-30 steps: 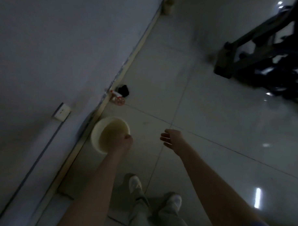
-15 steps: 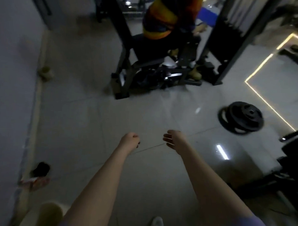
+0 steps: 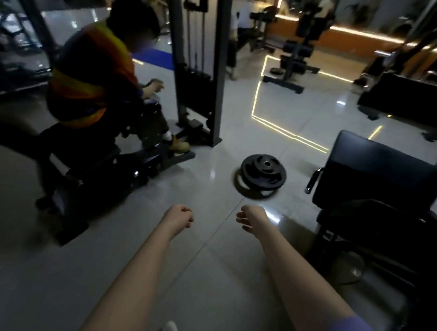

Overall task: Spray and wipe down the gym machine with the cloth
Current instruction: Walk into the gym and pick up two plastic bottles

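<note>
Two bare forearms reach forward over the pale tiled floor (image 3: 208, 276), the hands apart from each other and touching nothing. The left hand (image 3: 179, 217) is curled into a fist seen from the back, with nothing visible in it; the right hand (image 3: 251, 218) hangs with loosely bent fingers and holds nothing. A lilac sleeve (image 3: 355, 328) covers the right upper arm, and a white shoe (image 3: 168, 330) shows at the bottom edge. Just right of the right arm stands a black padded machine (image 3: 375, 170), its backrest upright and a chrome handle at its left side. A stack of black weight plates (image 3: 263, 175) lies on the floor between it and a cable machine (image 3: 217, 66) farther back on the left, where a person in an orange and yellow vest (image 3: 92, 74) sits bent forward. Which machine is the one for wiping cannot be told. Glowing yellow strips (image 3: 257, 99) run across the floor beyond the plates, and more dark equipment (image 3: 295, 51) stands at the back.
</note>
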A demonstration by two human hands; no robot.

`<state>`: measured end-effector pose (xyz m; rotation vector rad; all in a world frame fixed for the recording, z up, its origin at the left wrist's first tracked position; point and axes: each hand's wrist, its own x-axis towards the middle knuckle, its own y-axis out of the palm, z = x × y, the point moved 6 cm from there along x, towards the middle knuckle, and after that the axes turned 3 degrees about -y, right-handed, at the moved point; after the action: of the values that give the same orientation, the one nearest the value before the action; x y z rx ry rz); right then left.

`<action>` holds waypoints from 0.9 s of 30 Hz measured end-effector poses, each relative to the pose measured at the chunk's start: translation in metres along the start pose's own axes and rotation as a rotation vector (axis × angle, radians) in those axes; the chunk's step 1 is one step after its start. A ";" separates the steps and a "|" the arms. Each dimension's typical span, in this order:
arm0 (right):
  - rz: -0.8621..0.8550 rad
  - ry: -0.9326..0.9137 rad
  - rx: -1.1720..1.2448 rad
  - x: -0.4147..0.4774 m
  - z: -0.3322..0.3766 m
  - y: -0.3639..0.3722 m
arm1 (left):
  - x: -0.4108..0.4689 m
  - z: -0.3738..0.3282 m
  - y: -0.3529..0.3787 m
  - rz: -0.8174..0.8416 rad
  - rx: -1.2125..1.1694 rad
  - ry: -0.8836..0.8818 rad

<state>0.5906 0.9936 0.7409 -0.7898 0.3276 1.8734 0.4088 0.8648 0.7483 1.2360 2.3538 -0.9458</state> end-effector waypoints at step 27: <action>-0.103 -0.360 0.119 0.417 0.580 -0.085 | 0.495 -0.632 0.012 0.003 -0.036 0.434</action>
<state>0.3451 1.6480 0.9119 -0.3715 0.1654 1.8374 0.1491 1.6016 0.9335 1.5585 2.6739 -0.6820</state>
